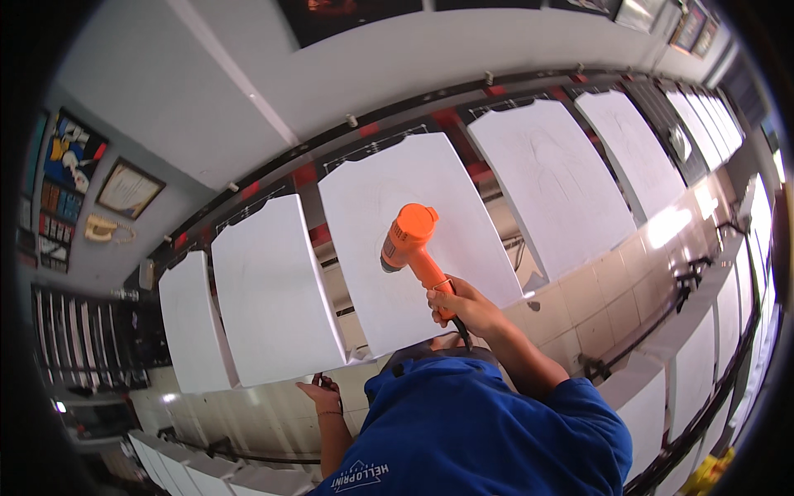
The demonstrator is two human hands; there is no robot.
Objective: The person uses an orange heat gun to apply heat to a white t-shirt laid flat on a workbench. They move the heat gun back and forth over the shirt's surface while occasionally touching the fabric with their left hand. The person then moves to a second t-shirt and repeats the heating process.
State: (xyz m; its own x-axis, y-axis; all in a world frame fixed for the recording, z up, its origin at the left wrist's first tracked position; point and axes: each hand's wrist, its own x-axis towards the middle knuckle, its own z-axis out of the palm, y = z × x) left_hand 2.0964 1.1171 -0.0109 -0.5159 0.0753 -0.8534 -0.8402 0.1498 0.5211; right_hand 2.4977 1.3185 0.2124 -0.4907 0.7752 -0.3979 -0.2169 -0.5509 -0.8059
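Observation:
My right hand point(467, 307) is closed round the handle of an orange hair dryer point(422, 260), whose black cord hangs below the grip. The dryer is held above a white fabric-covered board point(364, 219), its dark nozzle pointing down and to the left towards the surface. Faint grey marks show on that fabric. Low beside my body, my left hand point(321, 393) is near the front edge of the neighbouring white board point(273, 289). Its thumb stands apart from the fingers, and nothing shows in it.
More white-covered boards point(550, 178) run in a row to both sides on a dark rack with red parts point(306, 174). Behind me stands a second row point(637, 405), across a tiled floor point(595, 306). Framed pictures point(130, 188) and a telephone point(107, 230) hang on the left wall.

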